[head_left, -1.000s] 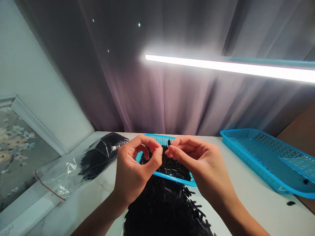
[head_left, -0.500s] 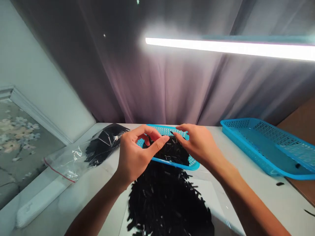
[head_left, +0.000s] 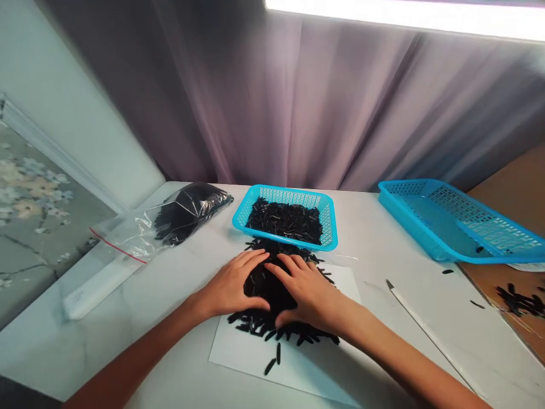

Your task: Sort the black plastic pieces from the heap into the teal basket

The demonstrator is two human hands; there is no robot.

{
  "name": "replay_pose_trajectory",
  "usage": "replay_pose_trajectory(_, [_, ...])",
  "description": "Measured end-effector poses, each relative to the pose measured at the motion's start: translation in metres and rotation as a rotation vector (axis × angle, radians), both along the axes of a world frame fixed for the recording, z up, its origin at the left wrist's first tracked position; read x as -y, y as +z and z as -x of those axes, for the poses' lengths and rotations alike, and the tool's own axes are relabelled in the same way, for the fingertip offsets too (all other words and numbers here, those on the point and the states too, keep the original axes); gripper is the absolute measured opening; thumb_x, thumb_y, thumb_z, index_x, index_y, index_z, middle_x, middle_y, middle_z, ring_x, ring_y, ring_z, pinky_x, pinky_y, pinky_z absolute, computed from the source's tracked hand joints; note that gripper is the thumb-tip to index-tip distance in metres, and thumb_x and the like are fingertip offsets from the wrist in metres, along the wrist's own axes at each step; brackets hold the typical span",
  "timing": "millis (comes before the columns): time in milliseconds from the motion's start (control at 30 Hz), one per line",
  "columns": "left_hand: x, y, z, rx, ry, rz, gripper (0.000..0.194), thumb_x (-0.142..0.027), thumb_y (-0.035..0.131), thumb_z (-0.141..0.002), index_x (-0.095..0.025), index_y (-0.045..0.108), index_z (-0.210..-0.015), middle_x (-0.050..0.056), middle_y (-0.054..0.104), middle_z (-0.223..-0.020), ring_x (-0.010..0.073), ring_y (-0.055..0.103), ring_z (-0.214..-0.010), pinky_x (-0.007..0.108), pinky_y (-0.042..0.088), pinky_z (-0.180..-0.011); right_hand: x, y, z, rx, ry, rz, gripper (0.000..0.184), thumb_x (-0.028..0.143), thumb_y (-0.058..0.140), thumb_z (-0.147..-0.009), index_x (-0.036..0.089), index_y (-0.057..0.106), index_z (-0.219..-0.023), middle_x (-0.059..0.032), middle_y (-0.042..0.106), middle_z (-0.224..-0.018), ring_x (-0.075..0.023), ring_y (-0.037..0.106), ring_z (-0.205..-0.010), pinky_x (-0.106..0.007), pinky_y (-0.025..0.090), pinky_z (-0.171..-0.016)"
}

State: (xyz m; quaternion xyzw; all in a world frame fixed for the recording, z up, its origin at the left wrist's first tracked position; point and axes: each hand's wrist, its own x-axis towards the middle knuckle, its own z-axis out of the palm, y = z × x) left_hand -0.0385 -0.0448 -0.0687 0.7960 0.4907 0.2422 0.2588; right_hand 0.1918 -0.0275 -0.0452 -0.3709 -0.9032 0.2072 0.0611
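Note:
A heap of small black strips [head_left: 272,284] lies on a white sheet [head_left: 238,355], just in front of a blue plastic basket [head_left: 334,227]. More black strips [head_left: 285,220] fill that basket. My left hand [head_left: 232,284] rests at the left side of the heap, fingers stretched and thumb apart. Over the heap's right side lies my right hand [head_left: 309,289], its fingers also spread. Both hands touch the strips, and the thumbs nearly meet. Two loose strips [head_left: 275,359] lie on the sheet near its front edge.
A clear zip bag [head_left: 187,213] of black strips lies at left, over a white long object [head_left: 100,287]. A larger blue basket [head_left: 447,227] stands at right. Nearby are a thin white tool with a pointed tip [head_left: 430,332] and scattered strips [head_left: 522,300] on brown cardboard.
Both hands have come down from above the basket onto the heap, and their fingers have spread. The strip at my right fingertips is no longer seen there. My view has tilted downward.

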Motion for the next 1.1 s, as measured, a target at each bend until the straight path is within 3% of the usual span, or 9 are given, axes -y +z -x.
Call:
replay_pose_trajectory(100, [-0.001,-0.006,-0.002,0.030,0.028,-0.015,0.042,-0.029,0.078,-0.080,-0.024,0.069,-0.121,0.008,0.070,-0.124,0.0262,0.063,-0.118,0.043,0.049,-0.107,0.003,-0.019,0.002,-0.163,-0.074,-0.024,0.046,0.023,0.081,-0.078,0.021,0.067,-0.122,-0.0177,0.064,-0.128,-0.0388,0.058,-0.112,-0.059,0.049,-0.093])
replay_pose_trajectory(167, [-0.005,-0.005,-0.003,0.062,0.031,-0.016,0.020,-0.023,0.070,-0.086,-0.023,0.074,-0.106,0.005,0.074,-0.110,0.0222,0.068,-0.106,0.038,0.052,-0.100,-0.001,-0.019,-0.002,-0.231,-0.081,0.008,0.030,0.013,0.071,-0.083,0.021,0.069,-0.111,-0.0128,0.068,-0.116,-0.0312,0.060,-0.106,-0.048,0.050,-0.093])
replay_pose_trajectory(300, [-0.013,0.002,-0.002,0.132,0.056,-0.015,0.011,-0.019,0.065,-0.087,-0.021,0.075,-0.092,0.004,0.077,-0.098,0.0196,0.070,-0.092,0.034,0.054,-0.091,-0.014,-0.015,-0.009,-0.375,-0.159,0.067,0.019,0.013,0.055,-0.091,0.020,0.066,-0.105,-0.0073,0.071,-0.106,-0.0225,0.064,-0.098,-0.037,0.050,-0.089])
replay_pose_trajectory(467, [-0.020,0.014,-0.006,0.240,0.128,-0.002,0.012,-0.027,0.068,-0.085,-0.021,0.076,-0.091,0.005,0.078,-0.097,0.0203,0.071,-0.092,0.032,0.057,-0.083,-0.020,-0.015,-0.008,-0.493,-0.253,0.130,0.019,0.025,0.049,-0.096,0.019,0.064,-0.104,-0.0053,0.072,-0.101,-0.0210,0.065,-0.091,-0.036,0.051,-0.082])
replay_pose_trajectory(633, [-0.029,0.031,-0.016,0.374,0.153,0.037,0.017,-0.030,0.071,-0.083,-0.020,0.077,-0.094,0.006,0.079,-0.099,0.0212,0.073,-0.096,0.033,0.059,-0.086,-0.016,-0.002,-0.005,-0.463,-0.192,0.201,0.021,0.025,0.064,-0.088,0.020,0.067,-0.109,-0.0074,0.073,-0.113,-0.0243,0.066,-0.105,-0.042,0.049,-0.095])
replay_pose_trajectory(733, [-0.031,0.041,-0.020,0.438,0.150,0.049,0.018,-0.030,0.073,-0.082,-0.020,0.077,-0.096,0.006,0.078,-0.101,0.0214,0.073,-0.099,0.032,0.059,-0.088,-0.010,0.010,-0.005,-0.447,-0.157,0.230,0.037,0.027,0.074,-0.082,0.022,0.065,-0.118,-0.0106,0.069,-0.126,-0.0280,0.063,-0.117,-0.047,0.047,-0.102])
replay_pose_trajectory(800, [-0.028,0.047,-0.022,0.465,0.147,0.052,0.018,-0.030,0.075,-0.082,-0.020,0.077,-0.097,0.006,0.078,-0.102,0.0212,0.073,-0.100,0.032,0.059,-0.089,-0.006,0.018,-0.004,-0.522,-0.216,0.276,0.049,0.034,0.074,-0.085,0.023,0.058,-0.130,-0.0121,0.067,-0.130,-0.0274,0.062,-0.121,-0.048,0.048,-0.101])
replay_pose_trajectory(933, [-0.021,0.053,-0.028,0.495,0.140,0.041,0.016,-0.028,0.076,-0.082,-0.020,0.076,-0.096,0.005,0.078,-0.100,0.0196,0.074,-0.098,0.029,0.060,-0.087,-0.003,0.025,0.001,-0.862,-0.337,0.499,0.041,0.040,0.067,-0.090,0.020,0.058,-0.126,-0.0091,0.074,-0.112,-0.0212,0.069,-0.105,-0.042,0.054,-0.093])
replay_pose_trajectory(1100, [-0.016,0.050,-0.036,0.477,0.156,-0.034,0.014,-0.023,0.078,-0.080,-0.020,0.075,-0.093,0.002,0.078,-0.094,0.0165,0.074,-0.091,0.025,0.060,-0.082,-0.003,0.023,0.006,-1.091,-0.435,0.745,0.033,0.036,0.078,-0.080,0.016,0.073,-0.106,-0.0038,0.077,-0.088,-0.0158,0.071,-0.080,-0.035,0.056,-0.087])
